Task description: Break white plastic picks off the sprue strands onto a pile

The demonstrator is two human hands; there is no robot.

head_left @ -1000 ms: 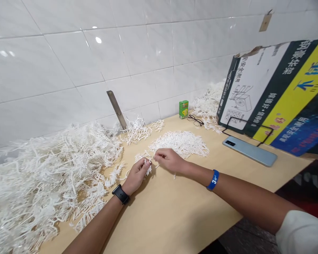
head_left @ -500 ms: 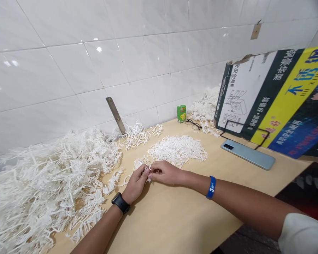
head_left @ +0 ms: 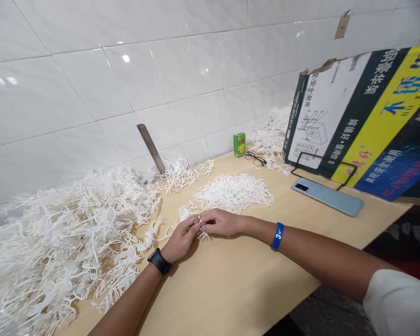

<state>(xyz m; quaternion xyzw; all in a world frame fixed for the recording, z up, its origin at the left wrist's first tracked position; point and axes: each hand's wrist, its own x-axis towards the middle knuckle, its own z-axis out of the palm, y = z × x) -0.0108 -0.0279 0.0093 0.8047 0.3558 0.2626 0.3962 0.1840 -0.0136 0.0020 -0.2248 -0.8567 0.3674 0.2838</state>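
Note:
My left hand and my right hand meet over the tan tabletop, fingertips pinched together. Between them is a small branching white plastic piece, its thin tips poking out below the fingers; most of it is hidden. Just beyond my hands lies a flat heap of short white plastic bits. On the left spreads a large tangled pile of branching white plastic strands. A few loose strands lie between that pile and my left hand.
At the back stand a metal strip, a smaller strand clump, a green box and black glasses. To the right are a phone, a black wire frame and a large printed cardboard. A tiled wall rises behind.
Both hands have shifted slightly to the right, still pinched together. More thin white tips show below the fingers. The view has tilted slightly.

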